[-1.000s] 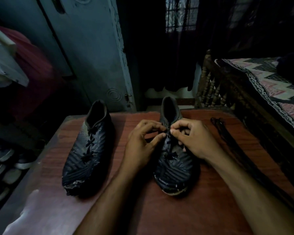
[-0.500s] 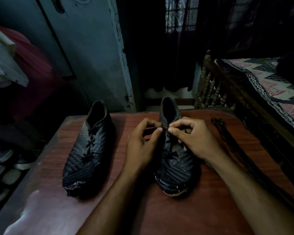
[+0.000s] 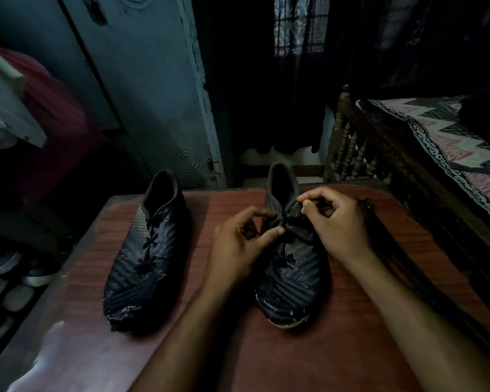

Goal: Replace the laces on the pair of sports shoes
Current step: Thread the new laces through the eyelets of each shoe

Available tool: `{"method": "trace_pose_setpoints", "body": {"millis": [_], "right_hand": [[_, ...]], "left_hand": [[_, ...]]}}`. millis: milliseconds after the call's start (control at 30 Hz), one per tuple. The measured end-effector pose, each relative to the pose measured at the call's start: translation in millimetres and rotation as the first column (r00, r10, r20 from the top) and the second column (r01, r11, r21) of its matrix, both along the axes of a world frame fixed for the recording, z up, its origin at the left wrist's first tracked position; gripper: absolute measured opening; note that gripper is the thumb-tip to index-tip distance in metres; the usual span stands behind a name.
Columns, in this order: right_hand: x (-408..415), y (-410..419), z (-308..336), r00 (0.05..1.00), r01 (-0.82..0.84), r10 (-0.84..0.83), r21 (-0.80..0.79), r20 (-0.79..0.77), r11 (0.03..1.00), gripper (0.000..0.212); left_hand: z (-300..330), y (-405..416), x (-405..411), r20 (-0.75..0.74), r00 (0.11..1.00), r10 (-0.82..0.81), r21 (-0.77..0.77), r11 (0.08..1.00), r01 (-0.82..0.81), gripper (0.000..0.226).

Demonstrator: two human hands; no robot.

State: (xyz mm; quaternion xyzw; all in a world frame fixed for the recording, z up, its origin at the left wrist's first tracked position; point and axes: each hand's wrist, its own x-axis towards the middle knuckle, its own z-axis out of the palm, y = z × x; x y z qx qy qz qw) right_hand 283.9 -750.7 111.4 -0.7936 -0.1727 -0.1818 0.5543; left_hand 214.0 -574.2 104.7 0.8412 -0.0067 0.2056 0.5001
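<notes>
Table: reddish-brown wood-grain tabletop [image 3: 351, 349], smooth with a dull sheen.
Shoes: black ribbed synthetic sports shoe [image 3: 142, 267], faintly glossy, toe scuffed and peeling.
Bed: carved dark wooden bed frame [image 3: 348, 148]; patterned cloth bedcover [image 3: 450, 142], matt.

I see a reddish wooden table [image 3: 337, 349] in a dim room. Behind it stands a grey-blue door [image 3: 142, 89], paint flaking along its edge. A dark curtain [image 3: 289, 103] hangs past the door, with a barred window [image 3: 300, 24] above. On my right is a bed [image 3: 447, 148] with a zigzag-patterned cover and a turned wooden rail [image 3: 351, 148]. On my left, red cloth [image 3: 54, 114] hangs beside white cloth [image 3: 3, 108], with other shoes [image 3: 3, 278] on the floor below.
</notes>
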Motion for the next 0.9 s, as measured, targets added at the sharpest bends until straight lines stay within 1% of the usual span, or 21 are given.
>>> {"method": "trace_pose_setpoints", "body": {"millis": [100, 133, 167, 200, 233, 267, 300, 367, 400, 433, 467, 500, 533, 567, 600, 667, 767, 800, 833, 867, 900], "right_hand": [[0, 0, -1, 1.0, -0.004, 0.004, 0.0, -0.006, 1.0, 0.015], [0, -1, -1, 1.0, -0.002, 0.002, 0.004, -0.008, 1.0, 0.016], [0, 0, -1, 1.0, 0.0, 0.001, 0.008, -0.016, 1.0, 0.016], [0, 0, -1, 1.0, 0.002, -0.002, 0.011, -0.026, 1.0, 0.017], [-1, 0, -1, 0.999, 0.004, -0.003, 0.015, -0.036, 1.0, 0.018], [-1, 0, -1, 0.999, 0.006, -0.005, 0.018, -0.041, 1.0, 0.018], [-1, 0, -1, 0.999, 0.009, -0.008, 0.018, -0.042, 1.0, 0.018], [-1, 0, -2, 0.999, 0.008, -0.007, 0.01, -0.035, 1.0, 0.018], [-1, 0, -2, 1.0, 0.001, -0.001, 0.006, -0.026, 1.0, 0.018], [-2, 0, -2, 1.0, -0.005, 0.005, 0.001, -0.018, 1.0, 0.018], [-2, 0, -2, 1.0, -0.01, 0.01, -0.002, -0.013, 1.0, 0.019], [-3, 0, -1, 1.0, -0.013, 0.013, -0.008, -0.014, 1.0, 0.019], [-3, 0, -1, 1.0, -0.015, 0.015, -0.021, -0.015, 1.0, 0.019], [-4, -1, -1, 1.0, -0.019, 0.018, -0.042, -0.011, 0.999, 0.019], [-4, -1, -1, 1.0, -0.027, 0.027, -0.068, -0.001, 0.997, 0.018], [-4, -3, -1, 0.997, -0.061, 0.065, -0.123, 0.029, 0.991, 0.015], [-4, -7, 1, 0.985, -0.142, 0.16, -0.213, 0.071, 0.967, 0.016], [-4, -8, 2, 0.979, -0.166, 0.189, -0.251, 0.071, 0.954, 0.016], [-5, -8, 2, 0.976, -0.18, 0.208, -0.289, 0.07, 0.94, 0.017], [-5, -8, 3, 0.974, -0.182, 0.215, -0.324, 0.068, 0.929, 0.017], [-5, -8, 3, 0.976, -0.175, 0.21, -0.348, 0.063, 0.921, 0.016]], "left_hand": [[1, 4, 2, 0.055, 0.996, 0.066, 0.066, 0.995, -0.07, 0.009], [3, 3, 2, 0.06, 0.995, 0.084, 0.043, 0.995, -0.087, 0.012], [4, 3, 2, 0.037, 0.995, 0.092, -0.079, 0.993, -0.089, 0.016], [8, 2, 2, 0.01, 0.997, 0.072, -0.295, 0.953, -0.066, 0.018], [12, -1, 2, -0.015, 0.999, 0.033, -0.506, 0.862, -0.036, 0.021], [16, -4, 0, -0.03, 1.0, -0.005, -0.67, 0.742, -0.017, 0.025], [20, -4, 0, -0.028, 0.999, -0.032, -0.773, 0.634, -0.001, 0.029], [22, -2, -2, -0.027, 0.997, -0.07, -0.881, 0.472, 0.01, 0.033], [23, -2, -2, -0.034, 0.995, -0.089, -0.896, 0.445, 0.009, 0.03], [21, -3, -2, -0.038, 0.995, -0.09, -0.863, 0.506, 0.013, 0.023], [19, -3, -2, -0.039, 0.996, -0.082, -0.778, 0.628, 0.021, 0.016], [13, -4, -1, -0.043, 0.996, -0.077, -0.655, 0.755, 0.03, 0.013], [10, -4, 0, -0.044, 0.996, -0.082, -0.524, 0.85, 0.047, 0.014], [7, -4, 0, -0.049, 0.995, -0.091, -0.402, 0.913, 0.064, 0.015], [4, -4, 0, -0.049, 0.994, -0.094, -0.286, 0.955, 0.076, 0.017], [4, -1, 0, -0.004, 0.999, -0.052, -0.1, 0.994, 0.052, 0.017], [3, 11, 3, 0.083, 0.994, 0.068, 0.121, 0.99, -0.078, 0.016], [3, 13, 4, 0.095, 0.99, 0.102, 0.136, 0.984, -0.115, 0.014], [0, 14, 5, 0.089, 0.988, 0.123, 0.095, 0.987, -0.132, 0.01], [0, 12, 5, 0.056, 0.99, 0.128, -0.022, 0.992, -0.127, 0.008], [1, 10, 5, 0.01, 0.993, 0.12, -0.202, 0.973, -0.116, 0.01]]}}
